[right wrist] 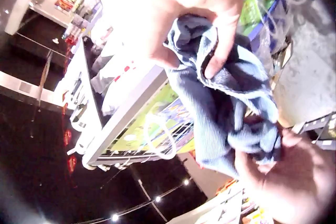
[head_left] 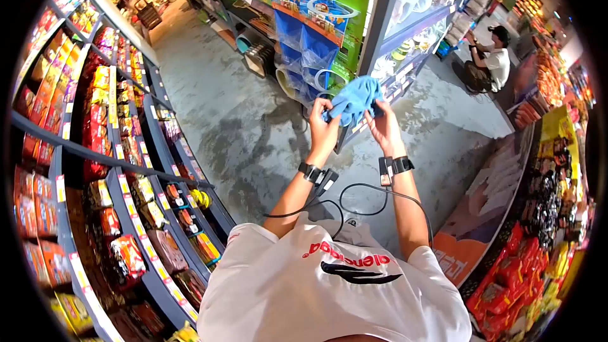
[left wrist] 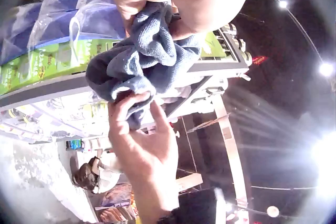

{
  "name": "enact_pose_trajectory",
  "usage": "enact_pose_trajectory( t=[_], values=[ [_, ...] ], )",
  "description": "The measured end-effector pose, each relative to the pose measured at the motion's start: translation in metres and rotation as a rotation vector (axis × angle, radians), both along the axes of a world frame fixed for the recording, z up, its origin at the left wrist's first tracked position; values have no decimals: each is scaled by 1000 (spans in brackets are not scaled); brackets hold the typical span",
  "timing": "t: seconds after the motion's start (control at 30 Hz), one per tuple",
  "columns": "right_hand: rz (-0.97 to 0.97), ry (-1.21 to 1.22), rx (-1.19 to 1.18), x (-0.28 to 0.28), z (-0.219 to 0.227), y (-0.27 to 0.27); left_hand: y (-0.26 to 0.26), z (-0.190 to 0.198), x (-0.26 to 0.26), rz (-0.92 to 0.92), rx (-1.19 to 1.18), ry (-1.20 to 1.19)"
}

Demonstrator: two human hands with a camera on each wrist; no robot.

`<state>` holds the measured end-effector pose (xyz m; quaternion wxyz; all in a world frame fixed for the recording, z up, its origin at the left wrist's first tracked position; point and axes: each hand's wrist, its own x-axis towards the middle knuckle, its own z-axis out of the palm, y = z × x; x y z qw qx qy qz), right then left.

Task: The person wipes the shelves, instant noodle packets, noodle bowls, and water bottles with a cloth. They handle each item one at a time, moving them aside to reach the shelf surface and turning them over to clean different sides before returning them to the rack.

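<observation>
A crumpled blue cloth [head_left: 358, 97] hangs bunched between both hands, held up in front of the body. My left hand [head_left: 323, 128] pinches its left side. On the opposite side, my right hand [head_left: 385, 132] grips the cloth with thumb and fingers. In the left wrist view the cloth [left wrist: 142, 61] is gathered in folds, and the right hand [left wrist: 144, 153] pinches its lower end. The right wrist view shows ribbed texture and a folded edge on the cloth [right wrist: 220, 98], with the left hand [right wrist: 289, 182] pinching the far end.
Snack shelves [head_left: 120, 171] line the left side. Just beyond the hands stands a shelf end [head_left: 373, 38] with a blue pocket display [head_left: 304, 50]. A person [head_left: 491, 63] crouches at the right. Packaged goods [head_left: 506, 272] fill a display at lower right. Cables [head_left: 380, 187] loop between the wrists.
</observation>
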<state>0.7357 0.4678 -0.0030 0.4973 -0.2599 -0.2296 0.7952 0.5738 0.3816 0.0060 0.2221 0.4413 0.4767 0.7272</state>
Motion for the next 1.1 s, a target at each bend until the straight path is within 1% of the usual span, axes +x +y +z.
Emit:
enact_pose_trajectory(
  t=[0.03,0.07,0.1,0.17,0.2,0.23,0.3,0.37,0.43,0.47,0.5,0.53,0.57,0.63,0.67,0.7,0.77,0.8,0.83,0.9,0.93,0.97,1.03,1.07,1.1],
  values=[
    [-8,90,21,2,1,14,5,7,11,27,-11,-1],
    [-22,61,62,3,6,20,9,15,19,75,-22,48],
    [-50,24,161,2,0,31,10,20,30,126,-40,87],
    [36,-125,344,-3,30,38,23,28,46,240,61,202],
    [-33,-281,328,-9,38,40,27,31,51,296,62,264],
    [-34,-271,462,-16,41,46,34,35,59,308,72,257],
    [-1,-325,641,-19,45,55,50,39,65,342,100,293],
    [35,-267,709,-21,46,67,66,44,64,354,138,341],
    [145,-264,643,-19,46,82,80,47,57,351,144,407],
    [137,-317,667,-15,55,80,85,47,55,286,147,416],
    [198,-233,630,-13,53,85,91,47,54,218,150,423],
    [268,-198,564,-6,56,86,96,47,56,181,111,433],
    [339,-166,496,1,64,89,101,48,58,158,142,450],
    [382,-221,462,18,72,106,110,54,72,107,147,383],
    [367,-257,457,25,78,112,110,61,81,110,131,420],
    [314,-298,440,30,74,122,112,64,90,160,130,506],
    [322,-387,670,38,77,142,121,56,107,253,111,566],
    [279,-442,794,40,82,148,127,40,113,284,116,617],
    [260,-501,898,42,85,156,131,32,116,281,111,613],
    [143,-583,1161,40,84,169,138,21,119,403,50,913],
    [112,-627,1242,39,85,173,139,22,123,458,-6,926],
    [92,-601,1346,38,85,178,142,17,123,451,-2,929],
    [98,-602,1371,38,82,183,150,-5,118,470,-71,925],
    [112,-601,1436,37,73,193,156,-16,113,452,-134,894],
    [107,-602,1436,38,72,209,164,-21,117,449,-130,896]
  ],
)
